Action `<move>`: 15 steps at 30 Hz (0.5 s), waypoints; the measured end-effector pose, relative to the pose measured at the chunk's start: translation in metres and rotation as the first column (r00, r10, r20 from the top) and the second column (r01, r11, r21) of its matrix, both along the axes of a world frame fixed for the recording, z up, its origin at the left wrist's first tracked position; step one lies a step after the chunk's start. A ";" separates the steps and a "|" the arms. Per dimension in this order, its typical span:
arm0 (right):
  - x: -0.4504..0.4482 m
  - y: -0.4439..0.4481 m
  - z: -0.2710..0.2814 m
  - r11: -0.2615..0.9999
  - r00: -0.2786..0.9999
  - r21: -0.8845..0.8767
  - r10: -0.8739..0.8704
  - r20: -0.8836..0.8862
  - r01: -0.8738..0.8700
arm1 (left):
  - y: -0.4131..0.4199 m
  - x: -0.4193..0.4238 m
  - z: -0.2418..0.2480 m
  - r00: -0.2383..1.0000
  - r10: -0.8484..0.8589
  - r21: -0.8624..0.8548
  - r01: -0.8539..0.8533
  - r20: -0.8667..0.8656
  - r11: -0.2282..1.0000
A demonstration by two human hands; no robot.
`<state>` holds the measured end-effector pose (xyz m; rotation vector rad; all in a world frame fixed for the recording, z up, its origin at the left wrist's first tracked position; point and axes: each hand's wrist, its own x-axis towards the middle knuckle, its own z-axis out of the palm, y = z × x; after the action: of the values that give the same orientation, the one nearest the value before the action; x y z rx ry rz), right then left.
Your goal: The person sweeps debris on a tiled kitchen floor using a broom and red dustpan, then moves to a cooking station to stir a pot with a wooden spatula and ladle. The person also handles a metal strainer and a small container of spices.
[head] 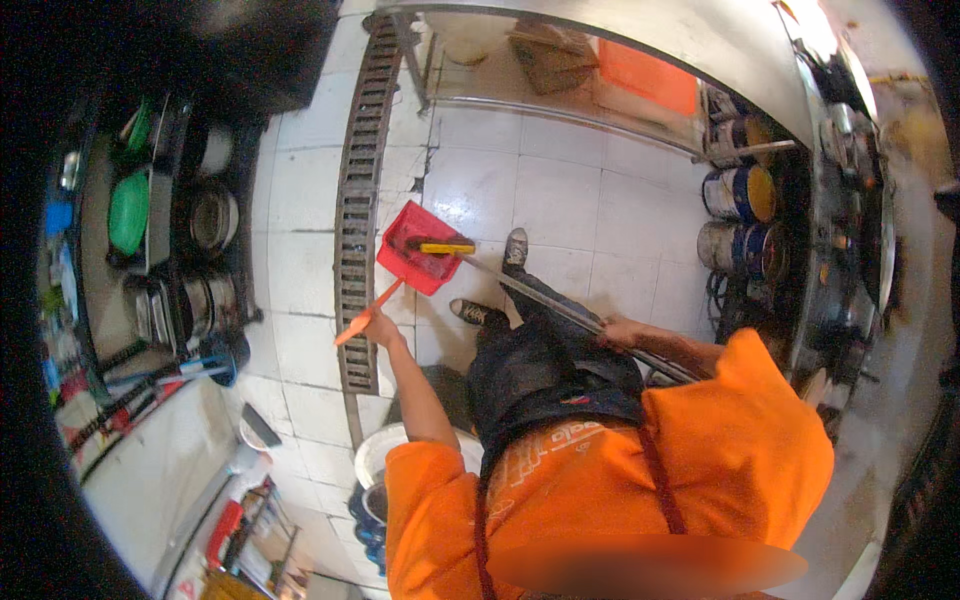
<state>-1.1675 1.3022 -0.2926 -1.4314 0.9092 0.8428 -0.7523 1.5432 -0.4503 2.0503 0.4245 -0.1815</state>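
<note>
My left hand (380, 327) is closed around the orange handle of a red plastic dustpan (433, 279). The pan is tilted over the tiled floor beside the drain grate. In my right hand (619, 332) is a long metal pole (536, 285), running from beside my right arm down to a yellow head (448, 248). That head lies over the pan's inside; whether it is a broom or a squeegee cannot be told. Some dark matter or bristles show near the head, too blurred to tell apart.
A slotted floor drain grate (358, 195) runs along the left. A metal table (555, 109) with a low crossbar stands ahead. Several buckets (739, 191) line the right side. Shelves with pans and a green basket (130, 212) are at left. A white tub (382, 450) stands beside my left arm.
</note>
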 end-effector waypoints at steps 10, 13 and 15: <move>-0.070 -0.069 0.127 0.421 0.482 0.289 -0.856 -0.186 0.860 | -0.138 -0.156 -0.014 0.710 -0.553 -0.531 0.293 -0.436 0.795; -0.084 -0.137 0.120 0.274 0.362 0.342 -0.904 -0.228 0.899 | -0.222 -0.229 0.015 0.557 -0.773 -0.452 0.631 -0.303 0.631; -0.098 -0.182 0.114 0.244 0.321 0.293 -0.913 -0.251 0.924 | -0.276 -0.272 0.058 0.367 -0.928 -0.279 0.886 -0.069 0.371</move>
<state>-1.2651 1.1199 -0.1785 -0.2958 1.2980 0.0638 -1.0247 1.2674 -0.3920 1.8350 -0.6922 -1.1080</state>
